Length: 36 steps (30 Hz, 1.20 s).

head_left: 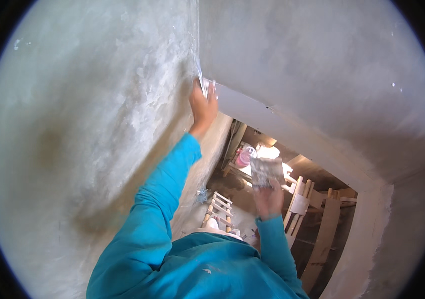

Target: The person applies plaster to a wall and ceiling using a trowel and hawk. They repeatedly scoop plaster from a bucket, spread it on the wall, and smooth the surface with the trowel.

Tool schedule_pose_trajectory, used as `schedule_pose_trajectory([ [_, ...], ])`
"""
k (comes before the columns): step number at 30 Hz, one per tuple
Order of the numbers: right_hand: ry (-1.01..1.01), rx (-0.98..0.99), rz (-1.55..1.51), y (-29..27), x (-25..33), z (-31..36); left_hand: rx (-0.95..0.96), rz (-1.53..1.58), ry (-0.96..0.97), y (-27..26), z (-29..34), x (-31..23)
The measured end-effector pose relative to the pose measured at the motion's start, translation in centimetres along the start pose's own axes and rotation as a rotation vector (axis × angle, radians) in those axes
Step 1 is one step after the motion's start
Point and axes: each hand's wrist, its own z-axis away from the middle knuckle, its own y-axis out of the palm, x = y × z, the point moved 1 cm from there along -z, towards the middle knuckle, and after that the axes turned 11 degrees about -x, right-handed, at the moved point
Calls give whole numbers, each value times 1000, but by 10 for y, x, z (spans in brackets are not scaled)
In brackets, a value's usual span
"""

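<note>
Head view, and the left hand (203, 104) is sitting right at the lower end of the wall corner (197, 42), fingers and thumb clamped about a narrow flat tool (205, 88)! Its slim edge is pointing up along the seam, presumably because a thin blade is suiting so tight an angle; whether it is actually touching plaster, I cannot tell. Over to the right of the corner and lower down, the right hand (270, 201) is clasping a grey-smeared plate (266, 171) by its near edge, probably so the broad face is lying clear of the fingers. Blur is masking exactly how those fingers are folding. That plate is hanging well apart from the corner. Left of the corner, one grey wall (73, 99) is showing cloudy, pale patches; right of it, a second grey wall (322, 60) is looking smoother, with a pale strip (252, 107) slanting away down its lower edge. Far below the corner, a pink bucket (244, 157) is standing, perhaps parked within later reach, and a small ladder (217, 208) is showing its rungs.
</note>
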Motion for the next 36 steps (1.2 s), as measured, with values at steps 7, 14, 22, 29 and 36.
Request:
schedule_pose_trajectory([
  [7,-101,-65,-28,-63,26,43,-1,-389,411,2,27,76],
  [14,-136,-176,-28,-96,29,63,-5,-394,287,18,21,81],
  [22,-122,-222,-36,-115,26,75,-71,-389,333,28,10,94],
  [29,-147,-169,-26,-111,22,74,-16,-334,188,21,7,104],
  [36,-69,-198,17,-106,14,58,159,-424,78,6,1,93],
])
